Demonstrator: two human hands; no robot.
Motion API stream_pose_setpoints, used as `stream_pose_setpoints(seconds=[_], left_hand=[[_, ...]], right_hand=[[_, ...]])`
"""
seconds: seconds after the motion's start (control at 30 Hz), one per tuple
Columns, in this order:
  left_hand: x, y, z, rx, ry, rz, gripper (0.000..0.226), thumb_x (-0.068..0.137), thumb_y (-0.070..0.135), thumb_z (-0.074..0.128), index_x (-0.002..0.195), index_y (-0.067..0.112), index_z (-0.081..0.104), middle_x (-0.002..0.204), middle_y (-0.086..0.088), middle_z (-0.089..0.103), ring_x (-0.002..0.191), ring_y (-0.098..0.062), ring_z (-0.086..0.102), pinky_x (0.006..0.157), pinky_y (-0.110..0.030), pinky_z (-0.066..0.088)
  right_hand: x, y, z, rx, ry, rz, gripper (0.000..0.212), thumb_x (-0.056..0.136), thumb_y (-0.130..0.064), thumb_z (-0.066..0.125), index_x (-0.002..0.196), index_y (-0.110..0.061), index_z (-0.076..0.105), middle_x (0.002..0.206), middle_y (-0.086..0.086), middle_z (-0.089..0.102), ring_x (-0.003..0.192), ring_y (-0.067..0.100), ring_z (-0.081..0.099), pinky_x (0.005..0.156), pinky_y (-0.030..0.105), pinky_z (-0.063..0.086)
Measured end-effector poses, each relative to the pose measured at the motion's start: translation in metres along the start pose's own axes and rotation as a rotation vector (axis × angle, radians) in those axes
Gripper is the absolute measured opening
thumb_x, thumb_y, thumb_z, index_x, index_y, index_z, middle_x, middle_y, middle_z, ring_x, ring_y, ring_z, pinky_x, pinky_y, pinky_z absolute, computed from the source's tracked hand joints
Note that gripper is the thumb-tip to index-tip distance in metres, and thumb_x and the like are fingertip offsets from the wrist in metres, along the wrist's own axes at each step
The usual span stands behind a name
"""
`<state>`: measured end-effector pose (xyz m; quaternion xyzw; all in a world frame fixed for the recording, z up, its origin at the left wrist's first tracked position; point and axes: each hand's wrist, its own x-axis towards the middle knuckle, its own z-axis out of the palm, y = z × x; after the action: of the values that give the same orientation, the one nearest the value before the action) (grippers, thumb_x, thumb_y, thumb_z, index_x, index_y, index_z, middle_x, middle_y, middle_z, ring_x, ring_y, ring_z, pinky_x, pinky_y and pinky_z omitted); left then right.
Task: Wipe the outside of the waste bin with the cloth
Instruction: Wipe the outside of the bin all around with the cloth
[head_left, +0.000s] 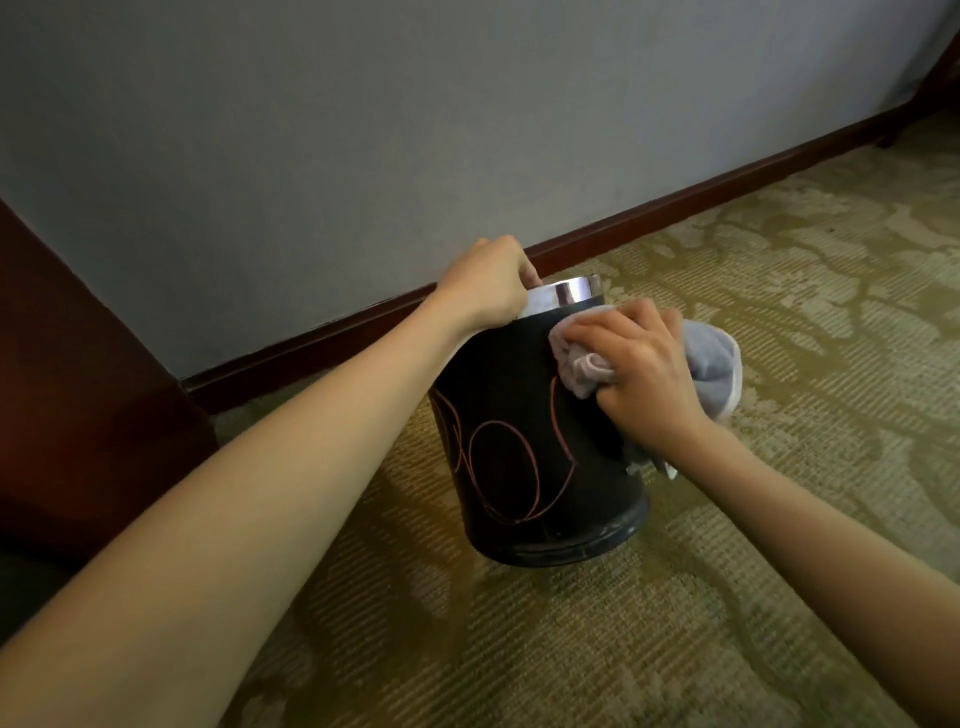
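Note:
A black waste bin (519, 467) with pink line drawings and a shiny metal rim stands on the carpet, tilted slightly toward the wall. My left hand (488, 283) grips the rim at its top left, fingers curled over the edge. My right hand (639, 374) holds a bunched grey cloth (714, 358) and presses it against the bin's upper right side, just below the rim. Part of the cloth bulges out behind my right hand, and a corner hangs below my wrist.
Patterned green-beige carpet (623, 623) covers the floor. A grey wall (363, 130) with a dark wooden skirting board (675, 205) runs behind the bin. Dark wooden furniture (67, 389) stands at the left, and another dark piece sits at the far top right.

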<state>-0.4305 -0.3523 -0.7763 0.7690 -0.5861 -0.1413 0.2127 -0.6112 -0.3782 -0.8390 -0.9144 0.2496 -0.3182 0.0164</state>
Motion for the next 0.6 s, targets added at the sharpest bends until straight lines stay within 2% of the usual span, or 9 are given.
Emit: stream_pose_setpoints(seconds=[0.17, 0.27, 0.3, 0.37, 0.43, 0.5, 0.6], left_hand=[[0.010, -0.008, -0.004, 0.001, 0.011, -0.068, 0.041, 0.076, -0.004, 0.048, 0.098, 0.018, 0.074, 0.097, -0.010, 0.071, 0.093, -0.027, 0.064, 0.081, -0.036, 0.053], [0.012, -0.009, -0.007, -0.022, -0.008, -0.107, 0.043, 0.074, -0.008, 0.048, 0.097, 0.017, 0.074, 0.095, -0.010, 0.071, 0.070, -0.022, 0.060, 0.065, -0.030, 0.049], [0.013, -0.008, -0.008, -0.025, -0.013, -0.110, 0.042, 0.074, -0.009, 0.048, 0.097, 0.016, 0.074, 0.096, -0.010, 0.071, 0.069, -0.021, 0.059, 0.064, -0.028, 0.047], [0.014, -0.004, -0.005, -0.029, -0.010, -0.108, 0.042, 0.075, -0.009, 0.047, 0.097, 0.016, 0.074, 0.100, -0.012, 0.070, 0.081, -0.027, 0.063, 0.065, -0.028, 0.046], [0.015, 0.001, -0.002, -0.033, -0.006, -0.111, 0.043, 0.076, -0.007, 0.046, 0.097, 0.018, 0.074, 0.102, -0.012, 0.069, 0.089, -0.031, 0.064, 0.066, -0.028, 0.047], [0.016, 0.006, 0.000, -0.029, -0.015, -0.100, 0.038, 0.078, -0.002, 0.048, 0.097, 0.019, 0.074, 0.102, -0.012, 0.069, 0.088, -0.030, 0.065, 0.064, -0.027, 0.044], [0.018, 0.012, 0.004, 0.009, 0.008, -0.082, 0.037, 0.080, 0.001, 0.046, 0.097, 0.019, 0.073, 0.103, -0.012, 0.069, 0.092, -0.032, 0.065, 0.066, -0.030, 0.046]], right_hand=[[-0.072, -0.001, 0.019, 0.011, -0.127, -0.064, 0.039, 0.069, -0.015, 0.053, 0.103, -0.010, 0.072, 0.101, -0.001, 0.069, 0.093, 0.027, 0.049, 0.071, 0.043, 0.040], [-0.118, -0.001, 0.022, -0.007, -0.266, -0.138, 0.030, 0.073, -0.016, 0.059, 0.100, -0.015, 0.073, 0.101, -0.006, 0.069, 0.090, 0.025, 0.055, 0.067, 0.042, 0.042], [-0.123, 0.001, 0.020, -0.005, -0.296, -0.157, 0.028, 0.072, -0.015, 0.060, 0.097, -0.016, 0.073, 0.100, -0.007, 0.069, 0.088, 0.026, 0.058, 0.066, 0.041, 0.043], [-0.112, 0.006, 0.016, 0.006, -0.324, -0.171, 0.027, 0.067, -0.013, 0.063, 0.091, -0.018, 0.073, 0.097, -0.008, 0.068, 0.086, 0.025, 0.058, 0.067, 0.041, 0.043], [-0.084, 0.009, 0.011, 0.033, -0.283, -0.148, 0.028, 0.067, -0.013, 0.058, 0.090, -0.016, 0.072, 0.097, -0.007, 0.068, 0.088, 0.025, 0.056, 0.071, 0.041, 0.041], [-0.046, 0.015, 0.006, 0.073, -0.153, -0.084, 0.031, 0.070, -0.015, 0.049, 0.091, -0.014, 0.072, 0.097, -0.005, 0.068, 0.091, 0.024, 0.051, 0.075, 0.039, 0.035], [-0.003, 0.024, 0.005, 0.069, -0.039, -0.026, 0.033, 0.068, -0.010, 0.054, 0.096, -0.014, 0.071, 0.101, -0.003, 0.067, 0.094, 0.025, 0.049, 0.078, 0.042, 0.036]])
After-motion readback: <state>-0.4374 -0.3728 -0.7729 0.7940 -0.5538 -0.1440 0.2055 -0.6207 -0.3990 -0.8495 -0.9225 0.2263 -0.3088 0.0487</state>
